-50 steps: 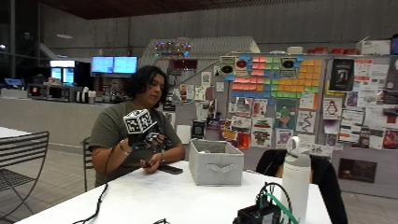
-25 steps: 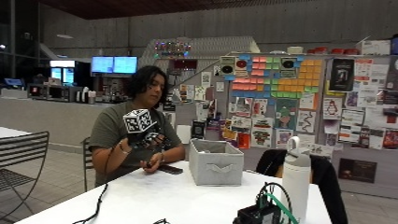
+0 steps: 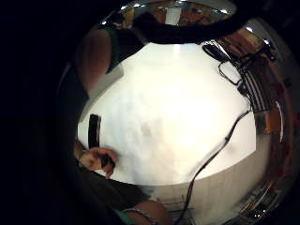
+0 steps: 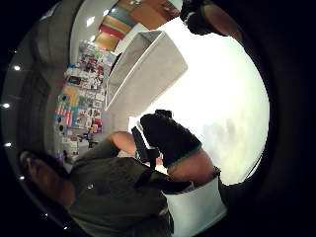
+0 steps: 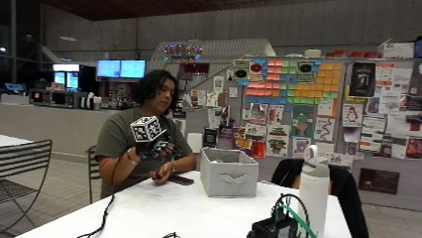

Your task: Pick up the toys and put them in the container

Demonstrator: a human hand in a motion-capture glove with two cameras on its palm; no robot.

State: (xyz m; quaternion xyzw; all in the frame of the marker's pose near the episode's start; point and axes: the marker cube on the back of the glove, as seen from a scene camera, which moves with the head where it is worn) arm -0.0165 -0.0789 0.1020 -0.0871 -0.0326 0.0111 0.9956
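Outside camera faces the person across the table (image 5: 198,208) — both palm cameras overlook it from above.
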